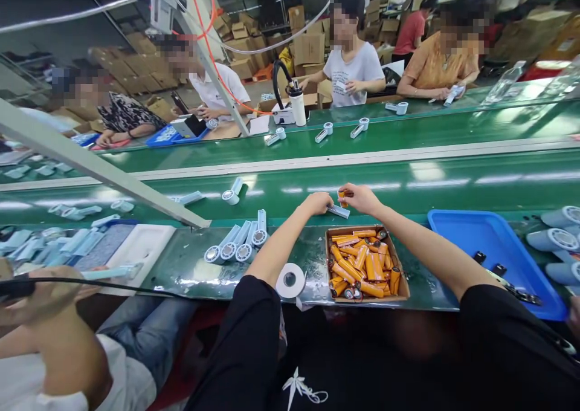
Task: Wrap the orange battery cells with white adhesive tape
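Note:
My left hand [319, 203] is closed on one end of a light blue housing [339, 211] over the green belt. Just right of it, my right hand [361, 197] pinches an orange battery cell [343, 199] above the housing. Below my hands, a cardboard box [368, 299] holds several orange cells with wires. Left of the box lies a roll of white tape [290, 280]. Several light blue fans [244, 251] with handles stand in a row further left.
A blue tray [480, 226] with small black parts is at the right, beside more blue fans [551, 239]. A slanted metal post [104, 163] crosses the left side. A co-worker's hand [54, 293] is at the lower left. People sit across the belt.

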A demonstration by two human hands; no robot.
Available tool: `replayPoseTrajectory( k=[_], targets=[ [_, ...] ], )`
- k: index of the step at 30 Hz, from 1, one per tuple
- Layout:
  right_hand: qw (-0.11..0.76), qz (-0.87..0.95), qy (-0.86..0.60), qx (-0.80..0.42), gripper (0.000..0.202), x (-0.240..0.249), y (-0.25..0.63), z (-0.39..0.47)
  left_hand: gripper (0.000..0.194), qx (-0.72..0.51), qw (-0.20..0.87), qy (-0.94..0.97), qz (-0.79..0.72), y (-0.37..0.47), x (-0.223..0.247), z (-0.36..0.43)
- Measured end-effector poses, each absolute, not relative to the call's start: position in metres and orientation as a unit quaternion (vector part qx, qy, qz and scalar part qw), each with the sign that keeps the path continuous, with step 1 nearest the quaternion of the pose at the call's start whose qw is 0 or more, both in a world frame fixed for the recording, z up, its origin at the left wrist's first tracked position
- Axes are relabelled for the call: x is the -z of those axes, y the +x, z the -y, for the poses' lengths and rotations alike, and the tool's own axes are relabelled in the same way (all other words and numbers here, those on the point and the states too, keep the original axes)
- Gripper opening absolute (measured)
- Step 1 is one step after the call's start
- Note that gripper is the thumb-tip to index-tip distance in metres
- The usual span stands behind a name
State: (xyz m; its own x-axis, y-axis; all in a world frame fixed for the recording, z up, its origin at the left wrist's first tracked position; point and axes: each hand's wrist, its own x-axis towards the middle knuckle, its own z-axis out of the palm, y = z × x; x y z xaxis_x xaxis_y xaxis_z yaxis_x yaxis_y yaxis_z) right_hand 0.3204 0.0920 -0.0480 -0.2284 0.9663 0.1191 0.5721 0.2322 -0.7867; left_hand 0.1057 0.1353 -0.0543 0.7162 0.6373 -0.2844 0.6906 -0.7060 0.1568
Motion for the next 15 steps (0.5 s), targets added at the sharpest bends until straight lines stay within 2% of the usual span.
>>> replayPoseTrajectory(
  k=[5,9,13,15],
  targets=[
    [0.295,0.737,-0.528,-0.301,0.024,0.055,0.323,-0.086,0.046,0.101,0.119,0.926,-0.344,0.118,0.054,-0.123],
    [0.291,0.744,-0.526,-0.292,0.025,0.055,0.337,-0.077,0.034,0.111,0.107,0.911,-0.383,0.135,0.047,-0.104],
    [0.29,0.736,-0.544,-0.28,0.04,0.067,0.353,-0.074,0.028,0.141,0.141,0.896,-0.397,0.146,0.035,-0.108],
    [0.284,0.737,-0.545,-0.281,0.041,0.079,0.361,-0.075,0.023,0.153,0.167,0.889,-0.398,0.148,0.034,-0.117]
  ],
)
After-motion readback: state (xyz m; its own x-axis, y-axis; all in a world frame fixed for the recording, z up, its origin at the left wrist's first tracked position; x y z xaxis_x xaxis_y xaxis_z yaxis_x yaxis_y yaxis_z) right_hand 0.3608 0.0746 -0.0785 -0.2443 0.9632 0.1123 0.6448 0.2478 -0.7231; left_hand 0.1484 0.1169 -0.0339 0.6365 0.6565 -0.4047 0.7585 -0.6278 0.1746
